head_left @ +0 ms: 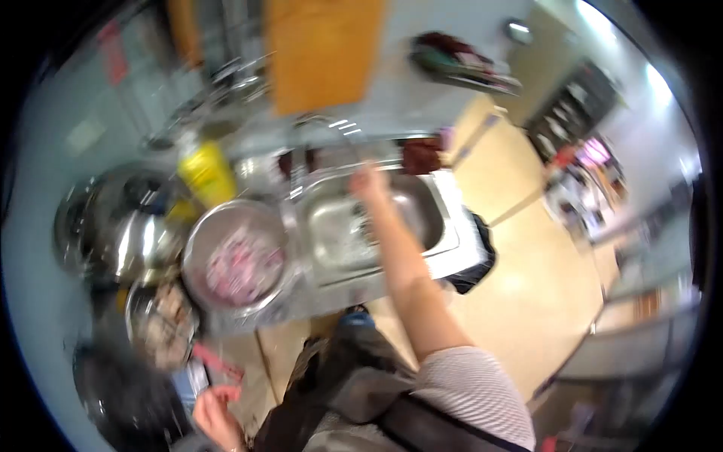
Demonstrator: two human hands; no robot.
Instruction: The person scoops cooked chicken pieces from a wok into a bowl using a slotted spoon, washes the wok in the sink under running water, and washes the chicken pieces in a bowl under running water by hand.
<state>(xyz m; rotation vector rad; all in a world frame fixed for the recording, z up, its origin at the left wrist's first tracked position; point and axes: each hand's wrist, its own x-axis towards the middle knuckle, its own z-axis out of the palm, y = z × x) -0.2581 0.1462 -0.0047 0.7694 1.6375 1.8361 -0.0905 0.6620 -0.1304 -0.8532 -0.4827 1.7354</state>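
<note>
My right hand (pixel 367 182) reaches over the steel sink (pixel 331 245), its fingers closed at the end of the curved faucet (pixel 324 124). Motion smears its outline. Low in the view, my left hand (pixel 215 418) hangs with bent fingers beside a pink-red strip-like object (pixel 218 363); I cannot tell whether it holds anything. Left of the sink stands a large metal bowl (pixel 193 252) containing pinkish, raw-looking pieces in liquid. A smaller bowl (pixel 129 320) of pale pieces sits nearer my left hand.
A yellow bottle (pixel 207 175) stands behind the large bowl, with shiny metal pots (pixel 139 233) to its left. An orange-brown board (pixel 324 53) leans upright behind the faucet. Dark red cloth (pixel 422 154) lies at the sink's back right corner. A black bag (pixel 480 256) hangs at the right.
</note>
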